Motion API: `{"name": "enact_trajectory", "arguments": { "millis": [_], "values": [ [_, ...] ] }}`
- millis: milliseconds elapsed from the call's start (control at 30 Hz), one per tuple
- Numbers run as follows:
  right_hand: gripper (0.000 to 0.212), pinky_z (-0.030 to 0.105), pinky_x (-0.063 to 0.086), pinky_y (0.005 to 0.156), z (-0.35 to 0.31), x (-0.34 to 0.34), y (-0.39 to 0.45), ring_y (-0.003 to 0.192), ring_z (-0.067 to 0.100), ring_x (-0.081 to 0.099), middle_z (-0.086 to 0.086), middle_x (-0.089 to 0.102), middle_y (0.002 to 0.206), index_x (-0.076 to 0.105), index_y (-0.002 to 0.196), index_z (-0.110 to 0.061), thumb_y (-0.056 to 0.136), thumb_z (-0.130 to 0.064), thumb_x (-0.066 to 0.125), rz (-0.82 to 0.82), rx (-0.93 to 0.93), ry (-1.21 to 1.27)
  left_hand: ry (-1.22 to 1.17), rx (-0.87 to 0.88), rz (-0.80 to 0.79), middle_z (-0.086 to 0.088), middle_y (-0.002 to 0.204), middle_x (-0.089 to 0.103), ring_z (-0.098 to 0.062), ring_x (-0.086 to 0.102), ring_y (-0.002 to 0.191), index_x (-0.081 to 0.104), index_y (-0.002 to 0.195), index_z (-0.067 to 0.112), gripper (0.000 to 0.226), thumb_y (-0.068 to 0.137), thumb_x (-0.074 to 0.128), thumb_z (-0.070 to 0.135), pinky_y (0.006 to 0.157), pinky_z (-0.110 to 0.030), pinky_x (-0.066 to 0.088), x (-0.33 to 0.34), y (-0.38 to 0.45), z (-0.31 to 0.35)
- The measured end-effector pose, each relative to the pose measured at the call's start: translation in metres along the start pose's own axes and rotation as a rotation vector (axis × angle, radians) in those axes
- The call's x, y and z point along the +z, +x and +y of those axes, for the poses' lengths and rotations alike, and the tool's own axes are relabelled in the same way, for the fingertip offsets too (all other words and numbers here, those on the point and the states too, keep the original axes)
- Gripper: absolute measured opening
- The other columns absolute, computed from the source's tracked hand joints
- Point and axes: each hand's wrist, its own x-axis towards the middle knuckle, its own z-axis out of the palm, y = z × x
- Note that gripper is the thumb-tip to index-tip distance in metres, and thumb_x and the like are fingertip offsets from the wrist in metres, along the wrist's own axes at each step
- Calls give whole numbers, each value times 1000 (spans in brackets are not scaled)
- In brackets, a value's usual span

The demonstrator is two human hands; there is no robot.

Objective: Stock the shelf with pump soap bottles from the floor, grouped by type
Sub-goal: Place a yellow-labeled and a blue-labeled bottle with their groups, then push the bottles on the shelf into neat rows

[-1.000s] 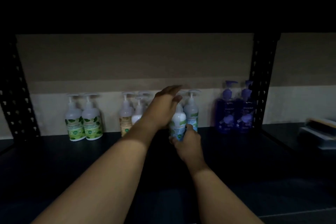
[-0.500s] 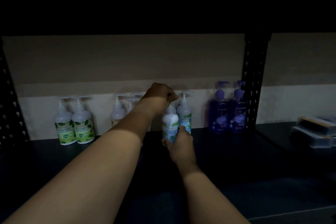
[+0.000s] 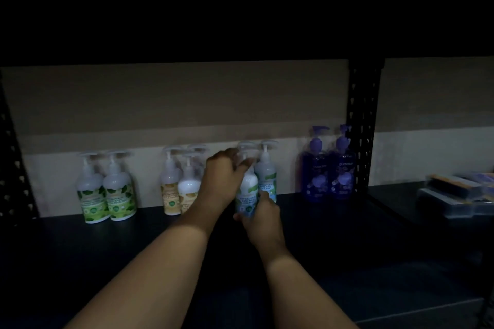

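Since the earlier frame, little had been shifted: the same blue-labelled bottle point(image 3: 247, 196) was kept between both hands, and the left fingers had been drawn down from its pump head to around its neck.

Nearest, the dark shelf point(image 3: 347, 262) was crossed by two forearms. The right hand point(image 3: 263, 218) was curled round the lower body of the blue-labelled bottle, thumb on the label, apparently so that the base could be steadied. The left hand point(image 3: 223, 181) was closed about the neck just below the pump, probably so that the spout could be turned to match its neighbour.

The bottle was held upright, touching or just beside the second blue-labelled bottle point(image 3: 266, 176) behind it; whether its base rested on the shelf could not be told. That placing was judged as grouping by type.

Farther back, along the wall, the other groups had been stood in pairs or clusters: the yellow-labelled bottles point(image 3: 171, 189) to the left, the green-labelled bottles point(image 3: 107, 195) beyond them, and the purple bottles point(image 3: 328, 165) to the right, beside a perforated upright point(image 3: 362, 125). Flat boxes point(image 3: 454, 195) lay on the neighbouring shelf.
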Motion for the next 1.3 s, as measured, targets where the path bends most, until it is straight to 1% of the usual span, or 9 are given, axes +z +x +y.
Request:
{"name": "enact_trajectory", "arguments": {
  "millis": [167,300,433,600,733,800,900,1033,1300],
  "values": [
    [61,39,59,90,0,-5,-11,109,28,69,11,66,125,51,132,-11,82,-21,84,11,-40,-61,-84,-82,28,-7,98,76,-26,72,92,71,102,2,14,93,75,11,82,-34,55,-7,-58,-27],
    [63,38,53,98,-3,-20,-32,121,32,62,16,58,136,45,140,-8,88,-22,77,-30,-68,-203,-140,-281,-43,-4,100,69,-19,68,88,69,124,2,34,91,76,5,81,-23,48,-4,-114,-37],
    [65,34,44,105,-8,-49,-70,135,29,49,12,46,149,34,151,-11,97,-30,66,-150,-57,-363,-129,-288,-101,4,100,72,-11,69,95,73,116,14,26,90,78,12,81,-12,46,-13,-159,-15],
    [40,36,51,94,-5,-94,-142,119,30,62,14,63,130,62,128,-10,100,-37,56,-156,-156,-503,-155,-167,-83,19,83,72,5,69,84,77,97,24,13,92,74,12,71,-1,44,-29,-222,43],
    [37,26,40,110,18,-131,-203,143,16,46,5,66,136,69,127,-9,101,-34,59,-113,-269,-393,-276,-63,131,18,93,75,6,69,93,78,102,21,13,93,76,12,83,-8,49,-25,-279,71],
    [33,20,38,109,30,-149,-233,135,16,55,5,73,126,75,119,-8,96,-29,68,-42,-324,-319,-331,-64,143,17,98,75,4,69,97,78,105,22,14,95,74,14,87,-10,49,-18,-305,72],
    [28,16,43,98,63,-168,-265,112,16,68,5,77,113,78,113,-10,92,-29,74,-3,-290,-265,-366,-149,18,15,97,75,5,69,95,76,108,20,14,97,72,14,85,-8,49,2,-346,54],
    [36,24,51,101,127,-178,-298,114,12,67,1,74,120,72,126,-12,94,-29,74,-140,46,-190,-303,-305,-281,15,97,73,5,68,93,73,117,19,18,99,69,15,81,-8,50,37,-405,18],
    [44,40,57,95,260,-157,-350,115,24,67,7,71,122,67,128,-9,85,3,70,-388,460,-366,15,-308,-790,3,128,65,-22,56,125,63,135,25,45,93,66,10,107,-38,46,84,-468,-36]
  ]
}}
